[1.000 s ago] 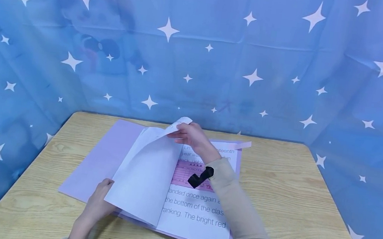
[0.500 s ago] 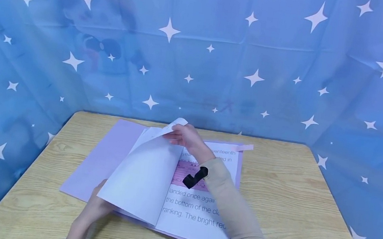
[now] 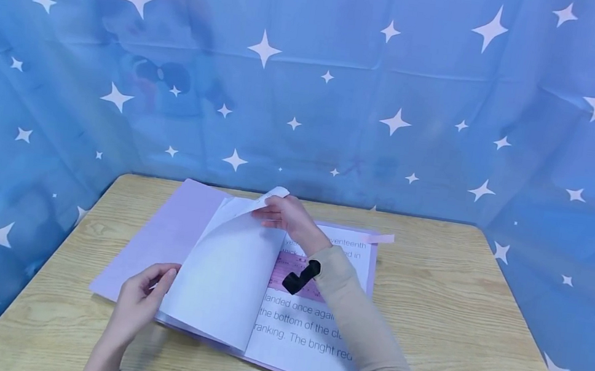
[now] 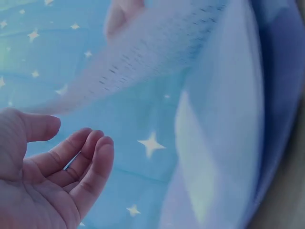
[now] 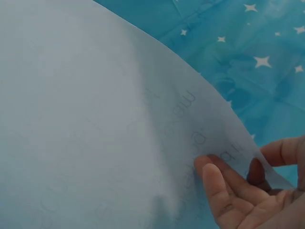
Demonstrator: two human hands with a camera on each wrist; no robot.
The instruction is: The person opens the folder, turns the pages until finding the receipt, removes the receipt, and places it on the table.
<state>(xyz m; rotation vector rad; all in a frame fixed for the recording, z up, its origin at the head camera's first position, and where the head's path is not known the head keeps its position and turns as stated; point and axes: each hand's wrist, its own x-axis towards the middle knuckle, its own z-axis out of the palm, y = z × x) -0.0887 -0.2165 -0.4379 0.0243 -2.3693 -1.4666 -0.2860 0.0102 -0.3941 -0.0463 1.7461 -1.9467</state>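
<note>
A book with a lilac cover (image 3: 163,234) lies spread on the table, its right page (image 3: 301,359) printed in large English text. One white page (image 3: 224,282) is lifted and bends over toward the left. My right hand (image 3: 296,219) pinches that page near its top corner, thumb on one face and fingers on the other in the right wrist view. Beside the lifted page's left edge is my left hand (image 3: 141,296). In the left wrist view its fingers (image 4: 93,171) are loosely bent, with a gap to the thumb. A pink printed slip (image 3: 281,273) on the right page is partly hidden by my right wrist.
A pale pink strip (image 3: 380,238) sticks out past the book's top right corner. The wooden table (image 3: 454,316) extends to both sides of the book. Behind its far edge hangs a blue curtain (image 3: 325,139) with white stars.
My left hand has come out from behind the lifted page's lower left edge, and its thumb now shows. My right hand has shifted slightly left, still pinching the page.
</note>
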